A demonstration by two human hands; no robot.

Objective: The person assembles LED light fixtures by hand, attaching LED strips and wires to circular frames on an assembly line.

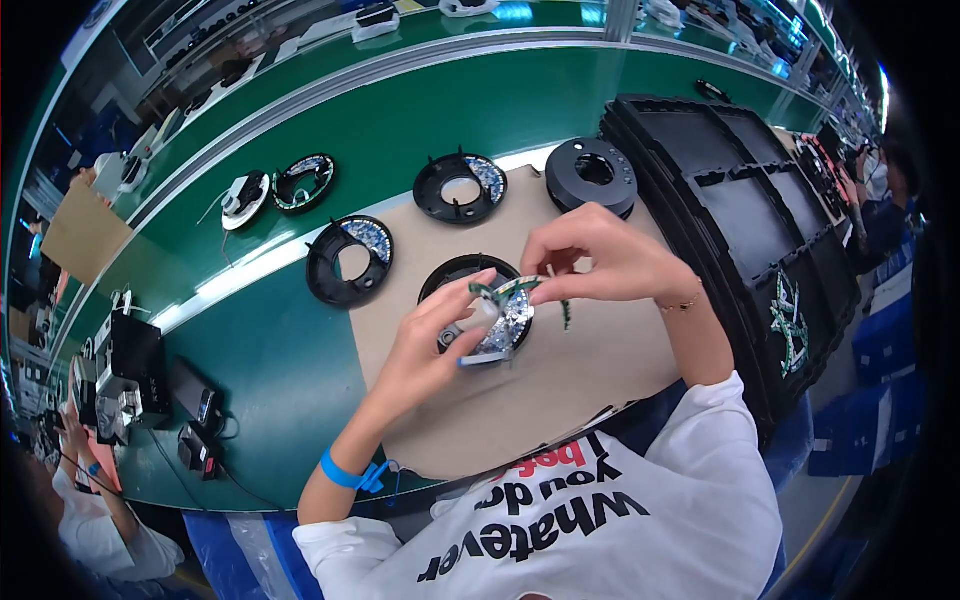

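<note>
A thin curved green circuit board strip (518,286) spans my two hands above a round black housing (447,277). My right hand (610,262) pinches the strip between thumb and fingertips, and a short green end hangs below the pinch. At its other end, the strip is caught at the fingertips of my left hand (425,345), whose thumb stands apart, low over the housing. Small shiny parts or a patterned surface fill the housing's right side. My hands partly cover it, so I cannot tell whether the strip touches it.
Similar black ring housings (460,188) stand behind and left on the brown cardboard (440,430). A closed dark round unit (592,180) sits behind my right hand. Black trays (720,190) lie to the right, with green strips (789,325). Black boxes and cables (195,400) are left.
</note>
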